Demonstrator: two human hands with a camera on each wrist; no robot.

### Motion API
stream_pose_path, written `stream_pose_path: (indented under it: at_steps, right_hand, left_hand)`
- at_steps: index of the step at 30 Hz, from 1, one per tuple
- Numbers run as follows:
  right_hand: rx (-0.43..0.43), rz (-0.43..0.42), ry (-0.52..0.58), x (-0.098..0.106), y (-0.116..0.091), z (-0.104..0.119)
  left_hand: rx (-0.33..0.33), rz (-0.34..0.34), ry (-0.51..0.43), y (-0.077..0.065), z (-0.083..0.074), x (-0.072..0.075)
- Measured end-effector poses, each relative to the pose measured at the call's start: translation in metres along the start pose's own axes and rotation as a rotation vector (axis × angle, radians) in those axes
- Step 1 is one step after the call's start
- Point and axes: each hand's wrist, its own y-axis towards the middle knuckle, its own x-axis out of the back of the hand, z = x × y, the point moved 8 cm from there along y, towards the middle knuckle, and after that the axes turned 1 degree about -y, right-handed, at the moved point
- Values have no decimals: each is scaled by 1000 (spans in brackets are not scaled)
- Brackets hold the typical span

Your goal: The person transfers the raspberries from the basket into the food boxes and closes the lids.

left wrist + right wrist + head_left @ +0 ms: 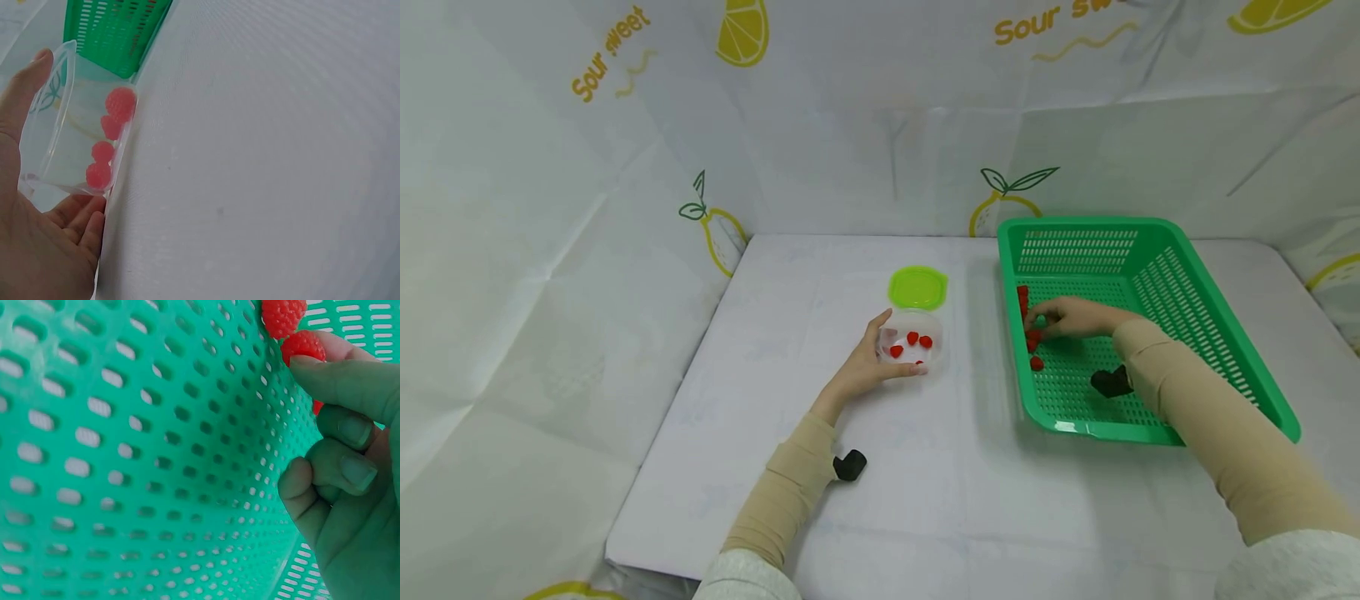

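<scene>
"Green basket [1090, 222] is standing near the far right corner of the tabletop [760, 333]. What's the right hand [1072, 318] doing?"
"Its thumb and forefinger are pinching a berry [304, 345] inside, by the left edge."
"And the left hand [863, 367]?"
"It's gripping a clear tub [910, 323], thumb and fingers spread, toward the tabletop's far edge."

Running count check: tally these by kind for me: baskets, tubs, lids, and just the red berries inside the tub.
Green basket: 1
Clear tub: 1
Lime-green lid: 1
Red berries inside the tub: 4
Total: 7
</scene>
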Motion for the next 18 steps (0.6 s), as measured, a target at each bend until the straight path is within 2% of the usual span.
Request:
stream_pose_path:
  at_steps: [11,18]
  right_hand:
    - [-10,18,-15,7,-8,9]
    - [-30,3,-4,22,-21,15]
  left_hand:
    - [5,-2,-8,-2,2,1]
    - [-9,8,9,-1,0,0]
